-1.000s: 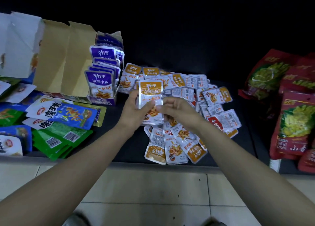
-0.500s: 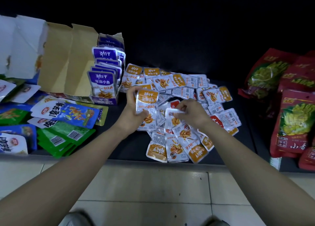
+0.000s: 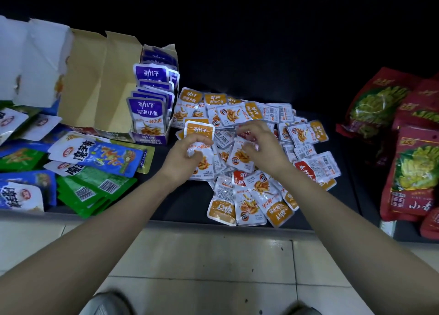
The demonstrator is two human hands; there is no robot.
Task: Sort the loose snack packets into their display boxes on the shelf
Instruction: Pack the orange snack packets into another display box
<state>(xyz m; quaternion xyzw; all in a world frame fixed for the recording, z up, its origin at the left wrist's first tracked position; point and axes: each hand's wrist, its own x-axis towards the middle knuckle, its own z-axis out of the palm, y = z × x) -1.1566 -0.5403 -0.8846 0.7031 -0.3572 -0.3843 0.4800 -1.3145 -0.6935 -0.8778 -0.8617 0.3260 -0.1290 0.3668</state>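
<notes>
A heap of small orange-and-silver snack packets (image 3: 256,115) lies loose on the dark shelf (image 3: 180,203). My left hand (image 3: 183,158) grips a small stack of these orange packets (image 3: 199,130), held upright over the heap's left side. My right hand (image 3: 259,146) reaches into the heap, its fingers curled and pinching a packet (image 3: 240,158) that lies there. To the left stands an open cardboard display box (image 3: 95,82) with purple packets (image 3: 148,117) lined upright in its right half.
Blue and green snack bags (image 3: 95,158) lie piled at the left. Large red bags (image 3: 413,169) are stacked at the right. A torn white box (image 3: 33,60) stands at the far left. Tiled floor (image 3: 213,255) runs below the shelf edge.
My right hand left the stack held in my left hand and moved right into the heap, where it now pinches a packet. The left hand lowered the stack slightly.
</notes>
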